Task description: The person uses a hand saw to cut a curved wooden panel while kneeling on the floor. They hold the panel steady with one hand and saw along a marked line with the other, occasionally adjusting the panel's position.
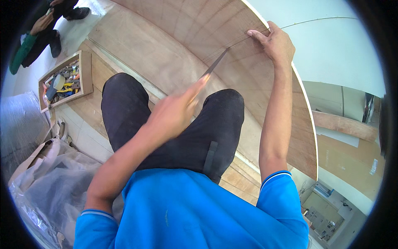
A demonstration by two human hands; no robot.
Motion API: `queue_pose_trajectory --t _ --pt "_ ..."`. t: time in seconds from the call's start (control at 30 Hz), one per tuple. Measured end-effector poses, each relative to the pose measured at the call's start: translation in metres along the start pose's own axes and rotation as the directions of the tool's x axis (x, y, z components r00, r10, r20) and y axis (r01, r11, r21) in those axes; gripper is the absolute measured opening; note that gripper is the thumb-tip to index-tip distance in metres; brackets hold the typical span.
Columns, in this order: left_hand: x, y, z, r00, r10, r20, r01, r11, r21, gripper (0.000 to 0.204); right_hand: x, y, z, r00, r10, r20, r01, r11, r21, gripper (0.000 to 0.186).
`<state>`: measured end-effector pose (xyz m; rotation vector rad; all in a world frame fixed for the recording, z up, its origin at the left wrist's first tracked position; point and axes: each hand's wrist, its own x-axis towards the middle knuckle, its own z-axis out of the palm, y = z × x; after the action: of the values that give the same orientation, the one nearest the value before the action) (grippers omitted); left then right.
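Note:
My left hand is closed around the handle of a hand tool with a narrow, dark, tapering blade; whether it is a saw, file or knife I cannot tell. Motion blurs that hand. The blade's tip reaches the face of a large curved wooden panel, where a thin dark line runs toward the panel's pale edge. At that edge, my right hand grips the panel, thumb on the face and the other fingers over the rim, partly hidden. My right forearm lies over the panel's surface.
A wooden box of mixed tools sits at the left. Clear plastic sheeting lies at lower left. Another person's hand and dark shoes show at upper left. Wooden strips and brown cardboard lie at the right.

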<state>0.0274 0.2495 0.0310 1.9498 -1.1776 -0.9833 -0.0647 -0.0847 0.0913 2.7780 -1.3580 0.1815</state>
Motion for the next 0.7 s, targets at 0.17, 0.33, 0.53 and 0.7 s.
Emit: queue_pose_trajectory --t 0.17,0.33,0.53,0.7 --pt "-0.021 -0.027 0.008 0.998 0.030 -0.052 -0.033 0.998 -0.046 0.061 0.006 -0.008 -0.007 1.000 -0.018 -0.018 0.017 0.999 -0.044 0.069" --pt "0.147 -0.037 0.061 0.968 0.160 -0.194 -0.162 0.987 0.004 0.058 0.003 -0.031 0.002 0.994 -0.094 -0.059 0.093 0.995 -0.020 0.067" --pt "-0.011 0.015 -0.012 0.995 -0.039 0.091 0.037 0.999 0.014 0.065 -0.013 -0.010 -0.011 1.000 -0.003 -0.030 0.001 0.999 -0.047 0.064" --pt "-0.005 -0.009 0.007 0.999 -0.032 0.021 0.031 0.996 0.081 0.067 -0.002 -0.013 -0.009 1.000 0.012 -0.002 -0.012 0.999 -0.035 0.076"
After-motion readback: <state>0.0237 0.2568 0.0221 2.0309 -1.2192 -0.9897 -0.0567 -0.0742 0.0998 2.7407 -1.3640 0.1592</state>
